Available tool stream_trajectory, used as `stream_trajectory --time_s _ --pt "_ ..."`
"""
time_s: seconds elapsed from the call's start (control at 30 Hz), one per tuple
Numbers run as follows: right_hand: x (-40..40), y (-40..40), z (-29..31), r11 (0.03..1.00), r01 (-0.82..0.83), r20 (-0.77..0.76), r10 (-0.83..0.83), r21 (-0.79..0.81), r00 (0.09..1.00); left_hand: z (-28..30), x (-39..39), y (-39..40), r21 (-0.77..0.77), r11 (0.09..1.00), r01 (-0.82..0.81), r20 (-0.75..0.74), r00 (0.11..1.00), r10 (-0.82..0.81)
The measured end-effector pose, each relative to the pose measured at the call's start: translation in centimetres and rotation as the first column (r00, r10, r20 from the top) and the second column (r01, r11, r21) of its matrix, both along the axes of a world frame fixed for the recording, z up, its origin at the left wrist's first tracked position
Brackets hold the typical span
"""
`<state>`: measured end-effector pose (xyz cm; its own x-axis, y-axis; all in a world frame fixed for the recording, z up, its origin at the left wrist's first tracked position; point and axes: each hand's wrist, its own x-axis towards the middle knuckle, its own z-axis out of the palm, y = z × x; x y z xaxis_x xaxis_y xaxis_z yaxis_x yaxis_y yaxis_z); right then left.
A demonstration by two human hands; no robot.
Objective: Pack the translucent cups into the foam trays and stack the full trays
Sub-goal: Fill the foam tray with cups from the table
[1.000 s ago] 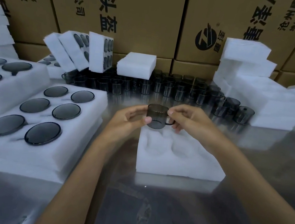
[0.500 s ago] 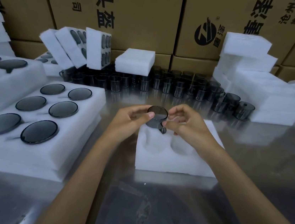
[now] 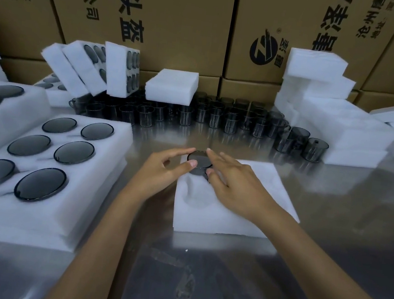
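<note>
Steel table: foam trays, cups.

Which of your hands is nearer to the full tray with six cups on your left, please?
Left. The left hand is at the cup, on the side facing the full tray; the right hand is on the cup's far side.

the left hand and right hand are bare; both forearms are bare, with no sleeve in view.
</note>
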<state>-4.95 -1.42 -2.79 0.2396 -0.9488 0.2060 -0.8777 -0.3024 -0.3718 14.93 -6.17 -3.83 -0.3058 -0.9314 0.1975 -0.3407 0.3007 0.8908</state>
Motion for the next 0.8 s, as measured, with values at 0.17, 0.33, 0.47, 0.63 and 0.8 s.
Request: stream_trajectory --time_s 0.17,0.33,0.47,0.63,0.8 --pt "0.2 0.2 -0.1 0.999 -0.033 -0.033 0.032 -0.035 0.999 0.1 -0.1 -0.1 -0.019 1.000 0.015 0.102 0.995 -0.013" --pt "0.1 0.2 -0.2 0.992 -0.103 -0.102 0.095 -0.074 0.990 -0.3 -1.4 0.2 -0.115 0.981 0.158 0.369 0.924 -0.106" --pt "0.1 0.2 -0.5 0.994 -0.110 -0.144 0.110 0.010 0.983 -0.7 -1.4 0.1 -0.063 0.989 0.133 0.343 0.933 -0.104" --pt "0.1 0.1 -0.4 0.993 -0.092 -0.166 0.103 0.072 0.981 -1.0 -1.7 0.0 -0.068 0.993 0.093 0.338 0.939 -0.065" --pt "-0.6 -0.6 0.7 0.955 -0.111 0.096 0.087 0.277 0.992 -1.2 -2.0 0.0 -0.017 0.999 0.033 0.130 0.991 -0.031"
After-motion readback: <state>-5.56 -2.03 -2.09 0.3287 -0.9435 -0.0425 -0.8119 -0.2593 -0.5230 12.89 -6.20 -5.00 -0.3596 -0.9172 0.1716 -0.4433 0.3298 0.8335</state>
